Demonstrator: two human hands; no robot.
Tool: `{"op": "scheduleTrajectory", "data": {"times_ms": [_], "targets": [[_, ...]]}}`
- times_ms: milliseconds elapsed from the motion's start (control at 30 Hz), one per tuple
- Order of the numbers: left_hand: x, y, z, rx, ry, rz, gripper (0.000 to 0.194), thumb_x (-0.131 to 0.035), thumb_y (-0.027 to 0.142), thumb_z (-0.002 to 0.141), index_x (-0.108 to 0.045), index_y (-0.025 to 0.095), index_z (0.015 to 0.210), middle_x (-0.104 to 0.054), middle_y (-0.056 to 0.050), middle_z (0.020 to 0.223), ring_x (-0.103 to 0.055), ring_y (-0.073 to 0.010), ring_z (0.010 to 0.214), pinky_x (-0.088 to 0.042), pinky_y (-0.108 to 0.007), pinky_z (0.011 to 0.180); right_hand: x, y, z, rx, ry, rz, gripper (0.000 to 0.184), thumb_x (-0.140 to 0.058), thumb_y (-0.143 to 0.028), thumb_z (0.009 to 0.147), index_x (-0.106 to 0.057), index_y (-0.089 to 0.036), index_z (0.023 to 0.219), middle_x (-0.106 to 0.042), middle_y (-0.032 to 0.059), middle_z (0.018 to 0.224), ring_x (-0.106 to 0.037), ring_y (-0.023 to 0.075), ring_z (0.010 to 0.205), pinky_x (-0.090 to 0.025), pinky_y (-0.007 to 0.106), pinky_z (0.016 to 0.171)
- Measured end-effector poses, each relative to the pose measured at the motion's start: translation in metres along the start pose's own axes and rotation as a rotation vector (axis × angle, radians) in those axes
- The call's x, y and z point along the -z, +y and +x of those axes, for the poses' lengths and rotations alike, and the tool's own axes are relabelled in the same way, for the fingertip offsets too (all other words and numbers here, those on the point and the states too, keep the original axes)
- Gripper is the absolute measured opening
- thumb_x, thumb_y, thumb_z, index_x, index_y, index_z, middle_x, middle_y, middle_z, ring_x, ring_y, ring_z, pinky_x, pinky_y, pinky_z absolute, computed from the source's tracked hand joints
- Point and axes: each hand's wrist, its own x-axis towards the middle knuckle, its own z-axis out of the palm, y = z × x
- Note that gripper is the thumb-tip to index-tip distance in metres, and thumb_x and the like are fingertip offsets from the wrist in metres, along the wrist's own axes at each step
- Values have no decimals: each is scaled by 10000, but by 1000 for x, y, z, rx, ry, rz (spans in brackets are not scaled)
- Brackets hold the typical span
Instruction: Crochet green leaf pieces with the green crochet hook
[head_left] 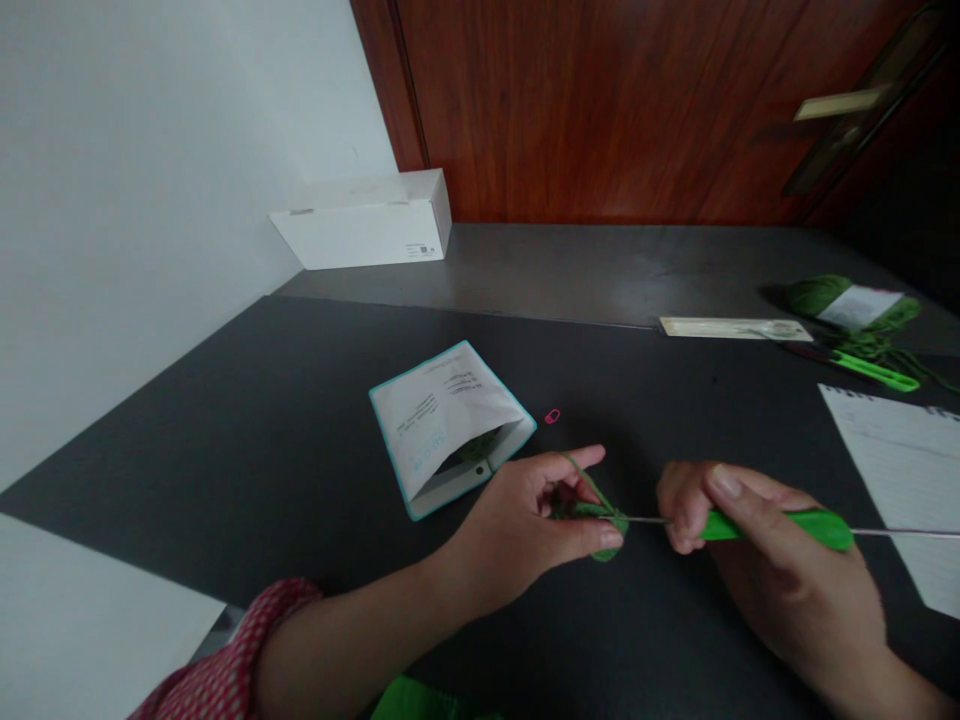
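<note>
My left hand (536,520) pinches a small green crochet piece (604,520) between thumb and fingers, with a strand of green yarn running over the raised index finger. My right hand (757,545) is closed round the green handle of a crochet hook (772,525). The hook's metal tip points left into the green piece. Both hands hover just above the dark table (300,440).
An open white pouch with a teal edge (446,425) lies left of my hands, a small pink stitch marker (552,416) beside it. A green yarn skein (851,300), green-handled scissors (874,370), a flat packet (735,328) and a sheet of paper (904,470) lie at right. A white box (367,220) sits at the back.
</note>
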Motion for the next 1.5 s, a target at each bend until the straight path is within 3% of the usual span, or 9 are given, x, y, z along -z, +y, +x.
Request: {"op": "scheduleTrajectory", "data": {"times_ms": [300, 433, 600, 767, 867, 933, 1167, 1300, 1500], "targets": [[-1, -3, -1, -33, 52, 39, 131, -740, 173, 713, -610, 168, 722, -697, -105, 1162, -615, -244, 1115, -426, -356, 917, -3, -8, -11, 303, -32, -395, 299, -434, -248, 991, -633, -216, 770, -614, 13, 699, -586, 164, 683, -436, 296, 607], [-3, -1, -2, -103, 199, 180, 166, -747, 139, 690, -585, 175, 676, -635, -96, 1299, -613, -239, 1109, -416, -351, 914, -6, -9, -15, 528, -175, -733, 194, -440, -131, 955, -606, -195, 878, -627, 41, 756, -599, 185, 720, -460, 321, 632], [-7, -2, -1, -167, 326, 247, 197, -752, 154, 693, -558, 185, 667, -658, -97, 1247, -608, -229, 1082, -410, -344, 895, -20, 2, -17, 750, -173, -1024, 170, -481, -149, 956, -623, -159, 863, -630, 78, 793, -563, 203, 741, -442, 355, 660], [0, 1, 0, -44, 75, -71, 175, -769, 139, 675, -694, 166, 831, -701, -32, 966, -610, -180, 996, -407, -304, 893, -20, 5, -8, 956, -139, -1268, 228, -534, -232, 961, -661, -191, 777, -680, 70, 798, -564, 201, 785, -421, 379, 768], [9, 4, 1, 144, -151, -311, 530, -829, 181, 626, -685, 188, 1136, -642, 42, 765, -592, -106, 743, -422, -277, 802, -6, -4, -9, 1064, -263, -1237, 224, -529, -268, 969, -697, -200, 837, -722, 61, 818, -588, 205, 828, -411, 395, 843], [15, 5, 1, 207, -220, -342, 562, -832, 167, 617, -682, 176, 1159, -634, 40, 761, -574, -88, 707, -416, -257, 760, 4, -12, -13, 1114, -410, -1184, 298, -464, -330, 999, -708, -164, 952, -744, 72, 863, -617, 209, 883, -412, 390, 892], [18, 3, 2, 220, -306, -369, 452, -794, 133, 649, -725, 175, 1094, -633, 23, 787, -570, -87, 731, -406, -241, 763, 17, -18, -20, 605, -435, -637, 257, -408, -288, 1009, -643, -187, 993, -695, 49, 808, -626, 197, 752, -476, 361, 704], [16, 1, 3, 216, -378, -472, 419, -785, 132, 639, -742, 157, 1055, -631, 6, 794, -578, -94, 752, -409, -230, 766, 1, -7, -10, 225, -92, -36, 352, -418, -337, 994, -680, -228, 786, -616, 5, 639, -541, 161, 640, -426, 318, 627], [14, 2, 5, 180, -297, -484, 412, -782, 115, 648, -742, 157, 1056, -655, -5, 813, -570, -87, 736, -401, -225, 751, -15, 4, 1, -281, 65, 401, 383, -503, -392, 943, -627, -208, 630, -523, -16, 558, -468, 132, 578, -415, 270, 600]]}}
